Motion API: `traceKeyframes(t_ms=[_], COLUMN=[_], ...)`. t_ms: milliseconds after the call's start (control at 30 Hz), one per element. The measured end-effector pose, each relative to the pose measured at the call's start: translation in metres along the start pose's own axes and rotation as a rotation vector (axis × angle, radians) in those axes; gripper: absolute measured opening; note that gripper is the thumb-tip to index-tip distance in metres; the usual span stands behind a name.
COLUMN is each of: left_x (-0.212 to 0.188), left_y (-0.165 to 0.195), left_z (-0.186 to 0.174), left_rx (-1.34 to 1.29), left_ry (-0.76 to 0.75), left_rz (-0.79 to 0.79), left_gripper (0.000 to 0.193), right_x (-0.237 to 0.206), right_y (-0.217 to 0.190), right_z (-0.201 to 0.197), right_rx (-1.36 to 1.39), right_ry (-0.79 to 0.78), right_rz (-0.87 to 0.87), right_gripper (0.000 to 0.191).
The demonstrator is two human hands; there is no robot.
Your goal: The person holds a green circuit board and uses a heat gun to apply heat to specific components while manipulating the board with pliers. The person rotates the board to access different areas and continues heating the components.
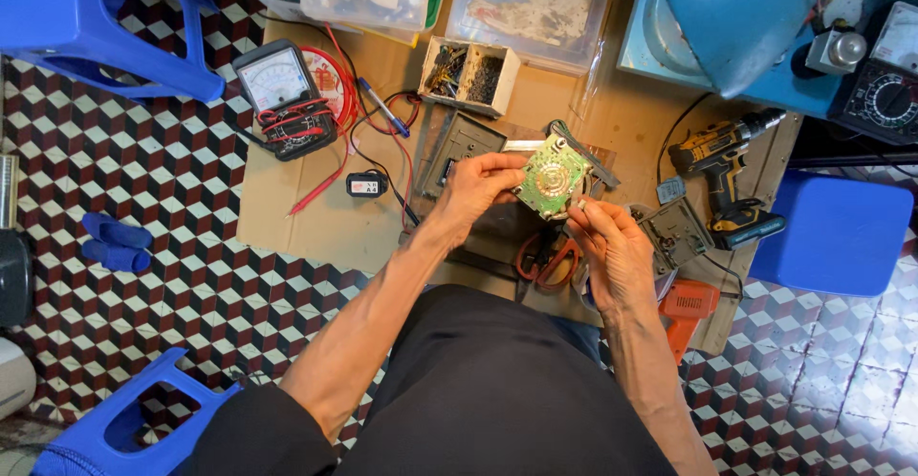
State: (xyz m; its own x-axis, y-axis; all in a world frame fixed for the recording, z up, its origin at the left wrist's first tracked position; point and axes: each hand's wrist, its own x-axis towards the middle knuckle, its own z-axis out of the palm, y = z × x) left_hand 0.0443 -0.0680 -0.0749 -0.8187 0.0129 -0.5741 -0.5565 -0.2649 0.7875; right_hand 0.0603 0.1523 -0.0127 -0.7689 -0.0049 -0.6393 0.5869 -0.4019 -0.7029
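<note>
Two hands on one green board (552, 178).
Left hand (478, 187) grips its edge, steadying; right hand (612, 247) pinches a small white part (580, 205) at its corner.

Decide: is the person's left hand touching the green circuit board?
Touching. The head view shows the left hand with fingertips gripping the green circuit board at its left edge.

I see both my forearms bare down to the wrists, with no watch, rings or gloves on my left hand (475, 189) or right hand (617, 251). Black sleeves (258, 428) bunch above the elbows. Black trousers (497, 390) cover my lap, plain fabric without visible markings or seams.
</note>
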Motion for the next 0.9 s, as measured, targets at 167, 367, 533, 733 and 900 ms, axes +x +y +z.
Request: traceKeyframes(t_ms=[167, 367, 533, 733, 900], left_x=[-0.028, -0.026, -0.007, 0.005, 0.005], left_y=[0.015, 0.045, 0.064, 0.05, 0.038], left_z=[0.045, 0.06, 0.062, 0.072, 0.082], left_rx=[-0.301, -0.28, -0.252, -0.216, -0.352], left_ry=[-0.034, -0.13, -0.333, -0.189, -0.088], left_rz=[0.068, 0.042, -0.054, -0.073, -0.021], left_gripper=[0.036, 0.053, 0.054, 0.045, 0.038], right_x=[0.008, 0.024, 0.023, 0.016, 0.015], right_y=[-0.02, -0.059, -0.087, -0.088, -0.078], right_z=[0.013, 0.009, 0.006, 0.016, 0.021], right_rx=[0.098, -0.357, -0.621, -0.744, -0.748], right_ry=[-0.154, -0.135, -0.262, -0.104, 0.023], right_rz=[-0.073, -0.229, -0.204, -0.271, -0.548], right_gripper=[0.019, 0.013, 0.014, 0.016, 0.017])
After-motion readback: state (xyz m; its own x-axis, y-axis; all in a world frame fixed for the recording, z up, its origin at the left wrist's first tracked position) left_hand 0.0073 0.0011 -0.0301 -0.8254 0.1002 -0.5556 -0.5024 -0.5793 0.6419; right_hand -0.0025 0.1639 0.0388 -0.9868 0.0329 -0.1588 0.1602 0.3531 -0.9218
